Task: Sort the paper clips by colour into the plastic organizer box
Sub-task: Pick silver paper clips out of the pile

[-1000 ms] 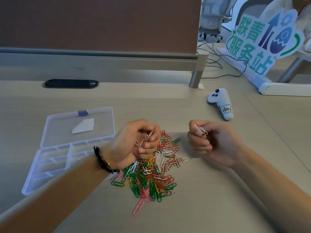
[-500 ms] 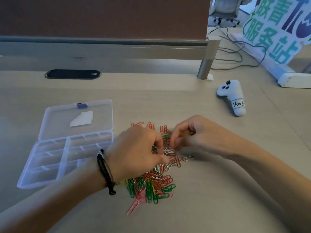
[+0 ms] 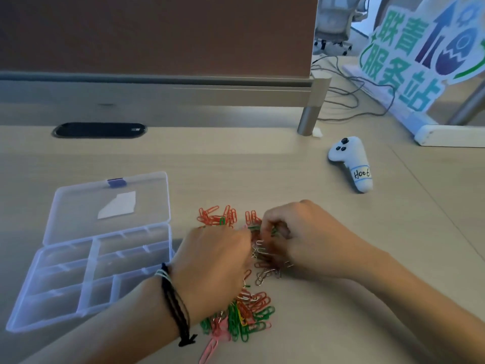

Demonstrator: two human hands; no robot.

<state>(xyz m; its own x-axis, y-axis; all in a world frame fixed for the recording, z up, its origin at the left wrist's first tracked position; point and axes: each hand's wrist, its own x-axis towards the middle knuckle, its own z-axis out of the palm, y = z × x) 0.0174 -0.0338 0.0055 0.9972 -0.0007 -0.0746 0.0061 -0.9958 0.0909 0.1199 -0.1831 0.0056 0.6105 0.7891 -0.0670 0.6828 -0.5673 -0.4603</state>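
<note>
Still on picking: I've got left hand (image 3: 217, 261) and right hand (image 3: 301, 237) curled into the clip pile (image 3: 244, 311), grasp contents unclear; next, isolate one colour, carry to organizer box (image 3: 86, 271) at 9 o'clock.

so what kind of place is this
Most likely an office workstation: a desk backed by a partition screen, a cable grommet set in the desktop, and a wheeled office chair behind.
</note>
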